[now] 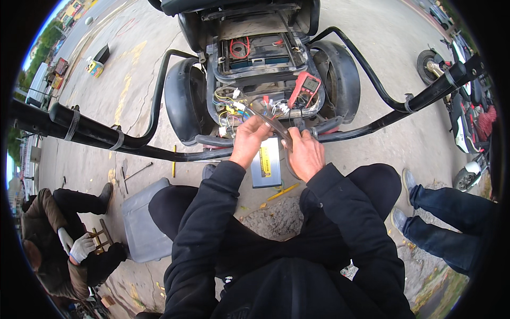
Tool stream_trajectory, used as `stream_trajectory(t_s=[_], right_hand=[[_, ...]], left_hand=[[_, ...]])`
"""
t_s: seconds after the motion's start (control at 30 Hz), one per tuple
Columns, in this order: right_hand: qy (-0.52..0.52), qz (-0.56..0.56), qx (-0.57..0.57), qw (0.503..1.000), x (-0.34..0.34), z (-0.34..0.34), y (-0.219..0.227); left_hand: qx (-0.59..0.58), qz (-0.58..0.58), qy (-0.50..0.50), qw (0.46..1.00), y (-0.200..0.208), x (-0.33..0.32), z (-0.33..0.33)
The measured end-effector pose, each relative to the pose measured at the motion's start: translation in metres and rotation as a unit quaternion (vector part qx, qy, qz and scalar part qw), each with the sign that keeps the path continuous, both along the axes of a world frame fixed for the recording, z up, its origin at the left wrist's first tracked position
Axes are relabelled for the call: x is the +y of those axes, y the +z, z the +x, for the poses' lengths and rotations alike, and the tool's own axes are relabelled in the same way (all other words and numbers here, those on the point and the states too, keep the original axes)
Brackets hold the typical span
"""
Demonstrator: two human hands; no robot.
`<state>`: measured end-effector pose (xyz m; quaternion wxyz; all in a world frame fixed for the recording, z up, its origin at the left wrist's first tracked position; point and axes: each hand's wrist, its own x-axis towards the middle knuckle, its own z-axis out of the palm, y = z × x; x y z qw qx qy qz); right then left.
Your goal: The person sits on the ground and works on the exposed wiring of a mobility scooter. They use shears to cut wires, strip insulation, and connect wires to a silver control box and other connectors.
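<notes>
My left hand point(251, 139) pinches a dark, flat cable-like strip point(273, 123) just behind the vehicle's open rear. My right hand point(307, 155) grips the same strip further along, and its loose end hangs below that hand. Beyond my fingers lies a tangle of coloured wires with white plug connectors point(231, 108). A red multimeter point(304, 89) leans on the frame to the right of the wires, its dial partly covered by leads. Below and between my hands a silver finned metal box point(266, 173) with a yellow label rests on the ground.
Black tubular bars point(180, 156) cross in front of me, with wheels point(186, 101) under fenders on both sides. A grey plastic panel point(147, 220) and a yellow-handled tool point(282, 192) lie nearby. A gloved person point(79, 244) sits left; another person's legs point(451, 218) stand right, near motorcycles.
</notes>
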<state>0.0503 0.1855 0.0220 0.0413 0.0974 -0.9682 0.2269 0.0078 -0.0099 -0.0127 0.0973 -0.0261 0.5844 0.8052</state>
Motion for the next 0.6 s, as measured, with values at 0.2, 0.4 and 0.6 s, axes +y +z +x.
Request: stream_trajectory(t_s=[0.2,0.4,0.6], right_hand=[[-0.001,0.002,-0.022,1.0,-0.0009,0.0009,0.002],[-0.005,0.01,-0.005,1.0,-0.0041,0.0007,-0.002],[-0.009,0.013,-0.013,1.0,-0.004,0.0016,-0.0042]], left_hand=[[0.007,-0.006,-0.003,1.0,-0.0027,0.0013,-0.0023],[0.012,0.026,0.012,1.0,-0.0017,0.0041,0.0006],[0.023,0.03,-0.005,0.999,-0.0055,0.0008,-0.0005]])
